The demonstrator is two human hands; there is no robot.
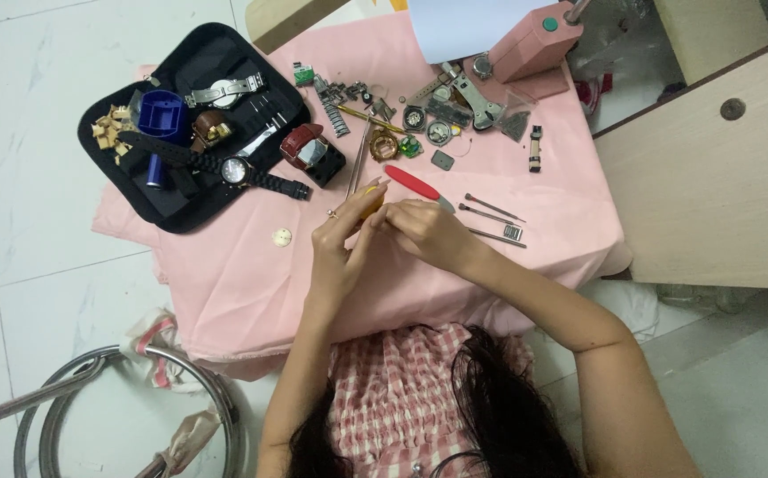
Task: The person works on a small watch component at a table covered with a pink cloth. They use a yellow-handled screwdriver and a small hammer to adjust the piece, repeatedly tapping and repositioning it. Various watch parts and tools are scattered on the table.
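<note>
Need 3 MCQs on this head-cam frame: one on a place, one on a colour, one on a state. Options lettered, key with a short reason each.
1. Where does the black tool case lie?
A. On the pink cloth's far left part
B. On the floor by the metal hoop
C. In the person's lap

2. What colour is the handle of the tool lying just beyond the hands?
A. Green
B. Red
C. White

3. What are the two hands doing?
A. Resting flat and apart on the cloth
B. Brought together over the cloth, fingers pinching something small with a yellow part
C. Both lifting the pink machine

Key:
1 A: the case lies open on the cloth's left part, with watches and a blue holder in it.
2 B: the handle is red, with a grey metal tip.
3 B: left hand and right hand meet at the fingertips around a yellow piece; what it is cannot be told.
</note>
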